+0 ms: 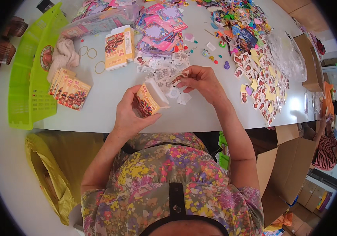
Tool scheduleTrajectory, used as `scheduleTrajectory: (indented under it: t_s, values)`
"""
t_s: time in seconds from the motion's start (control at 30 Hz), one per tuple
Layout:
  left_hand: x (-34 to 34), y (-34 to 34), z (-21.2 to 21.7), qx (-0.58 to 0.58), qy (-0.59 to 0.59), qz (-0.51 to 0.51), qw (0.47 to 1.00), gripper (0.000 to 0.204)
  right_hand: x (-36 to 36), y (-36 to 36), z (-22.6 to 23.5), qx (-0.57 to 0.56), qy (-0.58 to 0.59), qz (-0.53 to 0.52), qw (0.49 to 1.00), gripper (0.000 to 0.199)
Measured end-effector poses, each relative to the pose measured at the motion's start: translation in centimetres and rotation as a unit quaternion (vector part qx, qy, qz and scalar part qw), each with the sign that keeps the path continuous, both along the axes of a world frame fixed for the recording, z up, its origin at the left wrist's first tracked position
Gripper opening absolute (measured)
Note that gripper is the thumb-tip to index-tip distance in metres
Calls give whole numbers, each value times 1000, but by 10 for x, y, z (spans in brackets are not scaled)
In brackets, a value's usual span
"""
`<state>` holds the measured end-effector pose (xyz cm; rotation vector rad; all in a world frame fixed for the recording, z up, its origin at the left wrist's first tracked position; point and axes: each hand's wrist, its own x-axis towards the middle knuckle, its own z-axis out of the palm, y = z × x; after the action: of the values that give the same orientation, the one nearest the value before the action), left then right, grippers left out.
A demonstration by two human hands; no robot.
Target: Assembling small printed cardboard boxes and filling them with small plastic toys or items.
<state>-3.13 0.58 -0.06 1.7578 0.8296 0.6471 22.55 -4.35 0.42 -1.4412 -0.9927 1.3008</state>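
Observation:
My left hand [128, 114] is closed around a small orange-and-yellow printed carton [149, 100], whose white flap stands open toward the right. Just beyond it, my right hand [202, 83] pinches a small printed card [179, 78] between thumb and fingers. Under and past that card lies a heap of small white printed packets [163, 75]. Farther back stands a larger carton [119, 48] in the same orange print, its top flaps up. Off to the left, several small closed cartons [72, 93] lean together in a row.
A green plastic basket [26, 90] is at the left table edge, near a crumpled cloth [63, 58] and rubber bands [100, 67]. Pink-purple packets [161, 31] lie behind. Right are colourful trinkets [235, 19], scattered picture cards [261, 84], clear plastic bags [286, 55] and open cardboard boxes [284, 173].

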Motion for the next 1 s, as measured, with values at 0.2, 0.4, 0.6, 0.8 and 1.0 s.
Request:
scheduleTrajectory:
  t_s: [0.2, 0.4, 0.6, 0.8, 1.0]
  values:
    - [-1, 0, 2, -34, -6, 7, 999, 77, -4, 2, 0, 0, 31, 1, 1000, 14]
    - [-2, 2, 2, -22, -8, 13, 1000, 75, -10, 1, 7, -27, -10, -34, 999, 15]
    - [-1, 2, 2, -33, -29, 9, 999, 74, -11, 1, -4, 142, -180, -28, 973, 17]
    - [0, 4, 0, -22, -27, 24, 999, 75, -2, 0, -3, 28, 96, -64, 993, 11]
    - [7, 5, -3, 47, -9, 58, 997, 72, -9, -1, 9, 64, 53, -88, 993, 9]
